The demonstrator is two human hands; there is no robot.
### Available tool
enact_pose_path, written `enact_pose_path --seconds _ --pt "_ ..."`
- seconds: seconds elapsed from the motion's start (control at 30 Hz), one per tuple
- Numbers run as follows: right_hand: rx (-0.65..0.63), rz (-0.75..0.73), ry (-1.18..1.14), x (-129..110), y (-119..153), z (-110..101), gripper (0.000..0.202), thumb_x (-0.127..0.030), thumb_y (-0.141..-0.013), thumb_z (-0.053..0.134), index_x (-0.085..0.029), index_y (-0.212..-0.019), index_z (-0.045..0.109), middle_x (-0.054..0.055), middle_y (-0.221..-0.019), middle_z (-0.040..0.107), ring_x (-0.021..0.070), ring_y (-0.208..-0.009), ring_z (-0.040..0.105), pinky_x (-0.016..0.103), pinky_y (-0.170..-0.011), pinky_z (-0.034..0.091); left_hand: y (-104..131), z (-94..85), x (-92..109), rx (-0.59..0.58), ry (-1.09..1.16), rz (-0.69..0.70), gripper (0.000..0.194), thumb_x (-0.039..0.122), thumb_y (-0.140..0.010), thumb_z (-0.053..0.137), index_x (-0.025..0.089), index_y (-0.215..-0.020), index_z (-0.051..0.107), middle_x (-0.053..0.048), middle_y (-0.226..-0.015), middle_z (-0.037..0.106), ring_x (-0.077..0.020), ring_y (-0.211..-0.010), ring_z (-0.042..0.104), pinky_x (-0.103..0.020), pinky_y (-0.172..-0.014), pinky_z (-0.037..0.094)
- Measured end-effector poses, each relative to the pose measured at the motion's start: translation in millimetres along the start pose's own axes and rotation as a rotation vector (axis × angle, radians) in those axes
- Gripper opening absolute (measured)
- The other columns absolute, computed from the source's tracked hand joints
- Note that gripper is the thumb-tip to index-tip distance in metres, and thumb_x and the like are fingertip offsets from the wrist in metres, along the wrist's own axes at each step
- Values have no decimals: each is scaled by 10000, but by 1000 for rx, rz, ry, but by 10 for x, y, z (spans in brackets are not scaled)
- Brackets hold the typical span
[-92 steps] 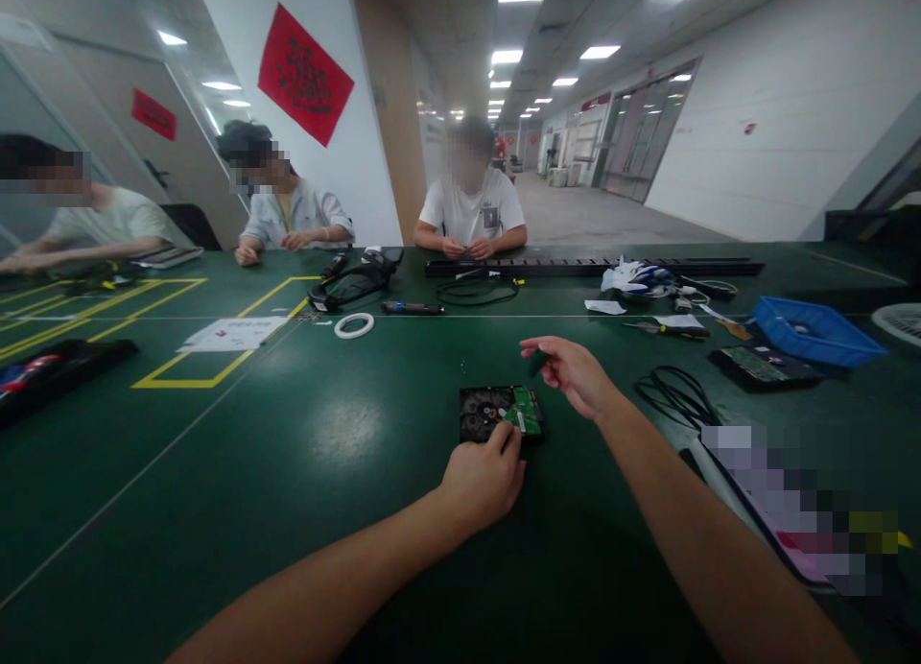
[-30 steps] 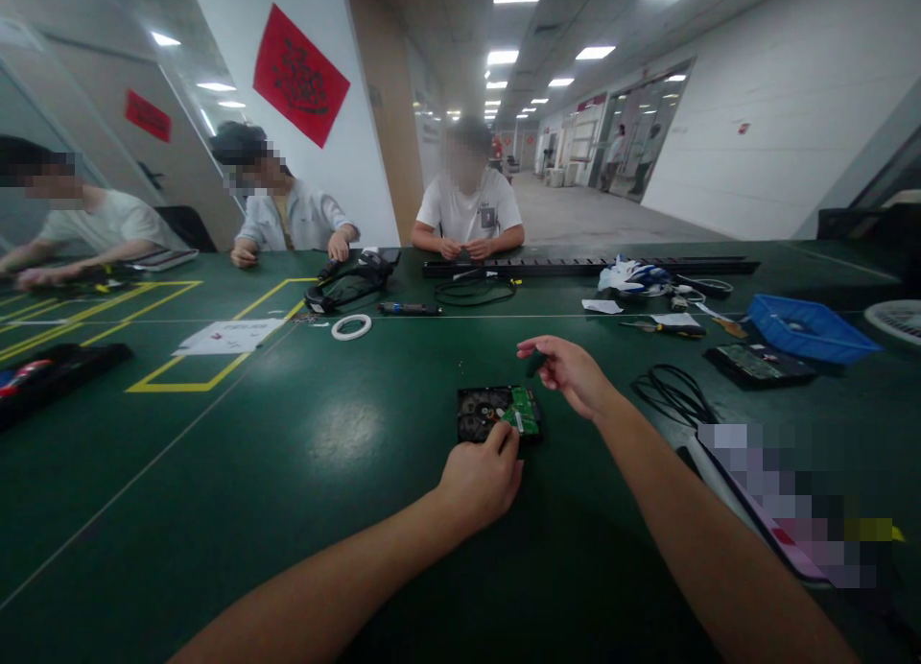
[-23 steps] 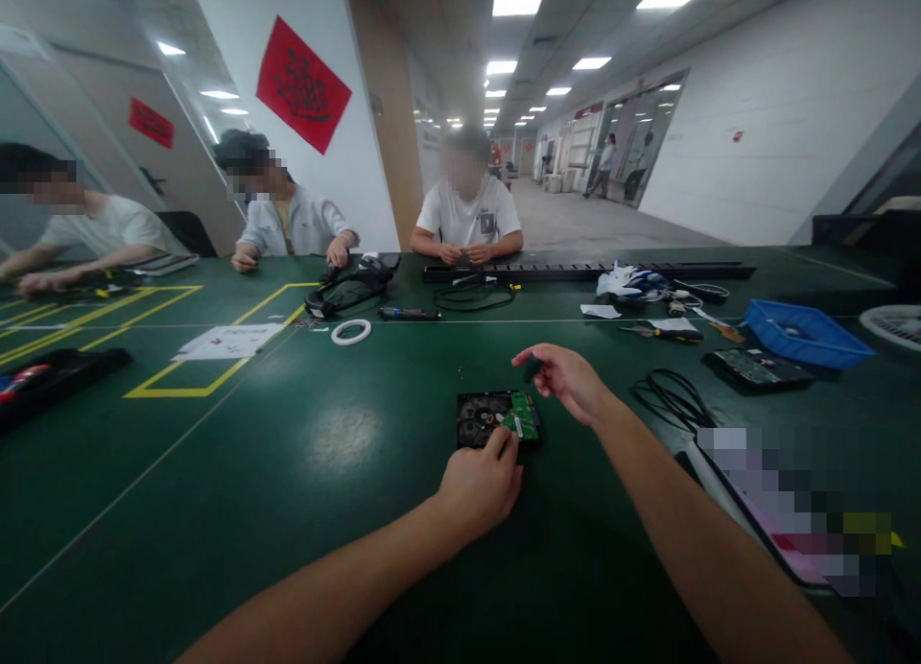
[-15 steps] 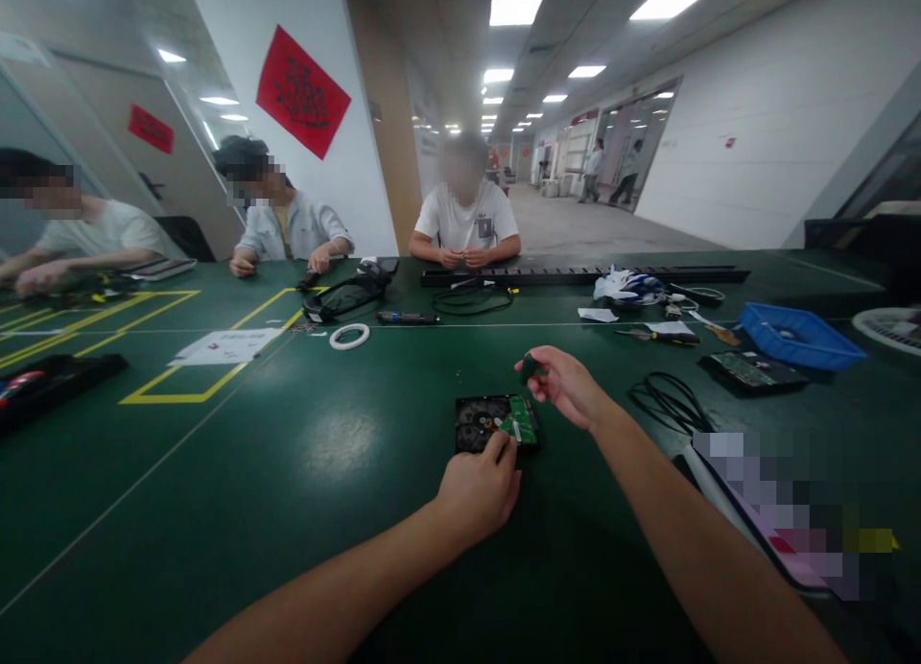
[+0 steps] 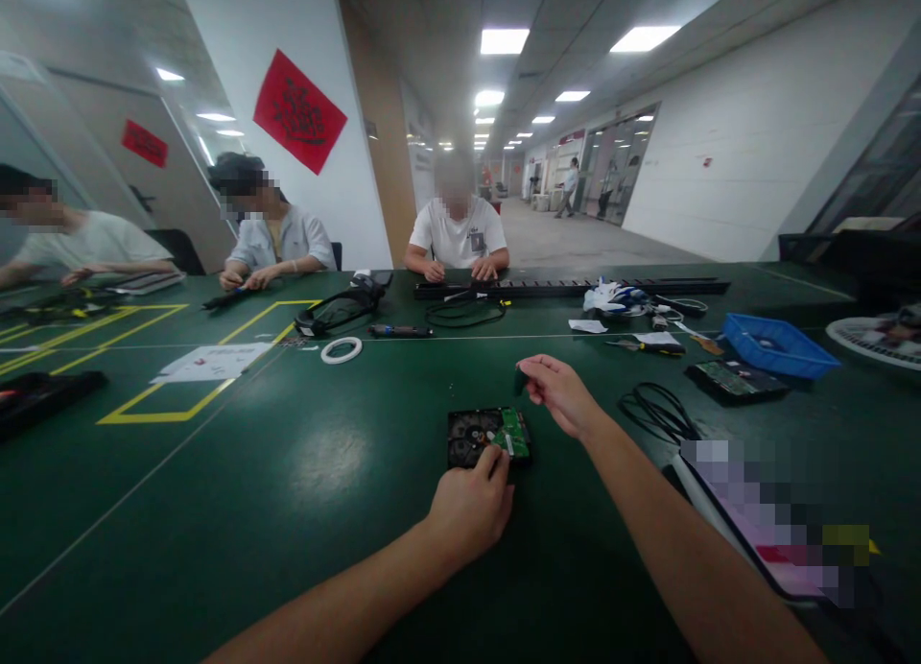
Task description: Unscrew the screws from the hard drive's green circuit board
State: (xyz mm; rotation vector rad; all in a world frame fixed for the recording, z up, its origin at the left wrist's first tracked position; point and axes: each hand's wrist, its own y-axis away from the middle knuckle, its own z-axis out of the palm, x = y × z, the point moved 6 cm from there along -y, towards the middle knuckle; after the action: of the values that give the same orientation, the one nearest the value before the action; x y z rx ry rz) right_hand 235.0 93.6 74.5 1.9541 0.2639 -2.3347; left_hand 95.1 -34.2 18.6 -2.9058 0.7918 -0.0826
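Observation:
A hard drive (image 5: 467,432) lies on the green table with its green circuit board facing up. My left hand (image 5: 471,506) is closed at its near right edge, fingertips against the board side; the part under the fingers is hidden. Just beyond the drive's far right corner, my right hand (image 5: 561,391) is raised above the table. Its thumb and fingers pinch a small dark flat piece (image 5: 519,382), whose exact kind I cannot make out.
To the right lie a coiled black cable (image 5: 658,413), a second hard drive (image 5: 738,381), a blue tray (image 5: 781,345) and a screwdriver (image 5: 658,348). A white ring (image 5: 341,350) and paper sheet (image 5: 208,362) lie left. A person (image 5: 457,232) sits opposite.
The view has tilted up slightly. My right hand still pinches the dark piece, which now hangs lower from the fingertips. My left hand stays at the drive. The person opposite has moved their hands apart.

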Motion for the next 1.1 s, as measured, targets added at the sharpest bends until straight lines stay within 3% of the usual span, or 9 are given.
enact_pose_path --seconds 0.23,0.37,0.6,0.87,1.1 --pt "-32 45 -10 49 32 32 260 -402 -759 737 -195 -857 614 -46 -607 520 91 -498 436 226 -431 278 9 22 4 16 -4 2 511 325 -952 435 144 -1429 430 -158 -1408 479 -247 -879 685 -376 -670 589" --pt "-85 47 31 13 66 75 249 -403 -796 685 -199 -938 667 -23 -673 573 87 -502 437 220 -423 263 6 58 -11 23 -3 -4 515 321 -948 441 160 -1437 430 -160 -1411 482 -243 -877 684 -370 -686 584" --pt "-65 6 122 -47 54 58 289 -410 -808 652 -176 -948 747 18 -747 626 81 -515 394 226 -419 251 9 41 -8 31 6 1 509 325 -946 438 146 -1423 446 -170 -1393 489 -243 -861 682 -372 -672 584" --pt "-89 39 59 -9 59 99 214 -389 -802 649 -179 -844 656 63 -934 717 80 -506 466 218 -405 287 10 22 -1 39 -3 5 499 312 -953 419 137 -1419 454 -163 -1400 490 -247 -873 684 -373 -671 591" --pt "-132 106 18 -15 84 141 248 -344 -808 619 -193 -988 699 84 -971 734 96 -508 485 225 -408 326 9 29 -3 29 0 0 509 324 -946 454 155 -1425 447 -164 -1386 493 -242 -870 689 -357 -664 586"
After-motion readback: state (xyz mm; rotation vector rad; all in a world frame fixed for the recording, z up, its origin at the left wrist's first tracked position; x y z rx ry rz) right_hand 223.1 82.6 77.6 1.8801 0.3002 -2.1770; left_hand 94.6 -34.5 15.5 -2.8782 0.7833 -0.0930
